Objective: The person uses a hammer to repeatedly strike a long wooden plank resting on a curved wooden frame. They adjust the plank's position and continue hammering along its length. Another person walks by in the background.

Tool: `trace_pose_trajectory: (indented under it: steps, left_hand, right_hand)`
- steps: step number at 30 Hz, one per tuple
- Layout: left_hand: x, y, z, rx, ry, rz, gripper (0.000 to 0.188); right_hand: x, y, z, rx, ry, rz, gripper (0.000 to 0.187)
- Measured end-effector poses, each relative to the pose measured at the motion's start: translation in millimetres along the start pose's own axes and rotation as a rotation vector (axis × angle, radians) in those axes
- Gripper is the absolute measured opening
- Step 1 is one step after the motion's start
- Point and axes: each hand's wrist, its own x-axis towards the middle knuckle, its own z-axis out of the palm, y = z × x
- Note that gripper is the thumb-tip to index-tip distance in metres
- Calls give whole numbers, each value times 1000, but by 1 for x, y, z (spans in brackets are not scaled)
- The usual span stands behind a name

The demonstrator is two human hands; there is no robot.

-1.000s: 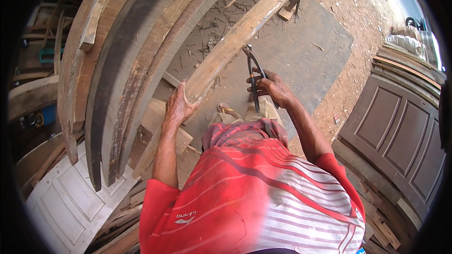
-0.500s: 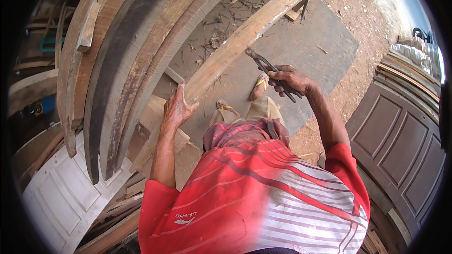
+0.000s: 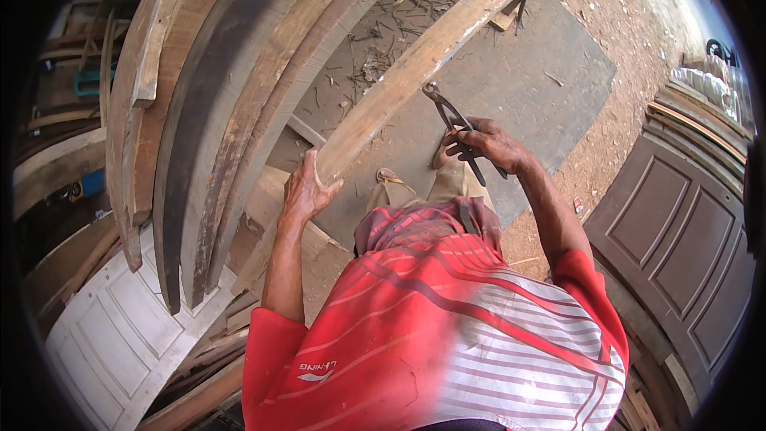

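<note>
A long wooden plank (image 3: 407,64) stretches diagonally from my left hand toward the far right. My left hand (image 3: 306,190) is closed around its near end. In my right hand (image 3: 488,144) is a pair of dark metal pincers (image 3: 447,106). Their handles stand apart, and the head points up toward the plank's near-side edge, with a narrow gap seeming to separate them. Whether the jaws are apart is too small to tell.
Several thick curved boards (image 3: 231,96) rise at the left. Below them a white panelled door (image 3: 112,335) lies beside stacked lumber. A brown panelled door (image 3: 678,247) leans at the right. A grey sheet (image 3: 550,72) covers the floor, with wood scraps and nails scattered about.
The pincers' handles have spread wider, and their head has shifted slightly to the right. My left hand keeps its hold on the plank's end. The whole view has shifted a little.
</note>
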Motion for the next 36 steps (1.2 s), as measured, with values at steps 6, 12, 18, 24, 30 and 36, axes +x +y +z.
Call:
trace_pose_trajectory:
  steps: [6,12,18,24,30,36]
  left_hand:
    - [0,0,1,13,-1,-24,87]
    - [0,-5,5,20,15,-2,87]
    - [0,-9,7,34,33,36,87]
    - [2,-2,5,60,9,-16,87]
    - [-2,9,-4,-3,-65,-81,87]
    - [5,7,-11,1,-151,-128,98]
  right_hand:
    - [-10,-15,10,-124,10,26,46]
    - [-8,-18,7,-245,-5,7,52]
    - [5,-13,-14,-324,-58,-18,44]
    - [4,-12,10,-210,5,44,44]
    - [8,5,45,3,90,57,38]
    - [62,52,164,938,205,-109,32]
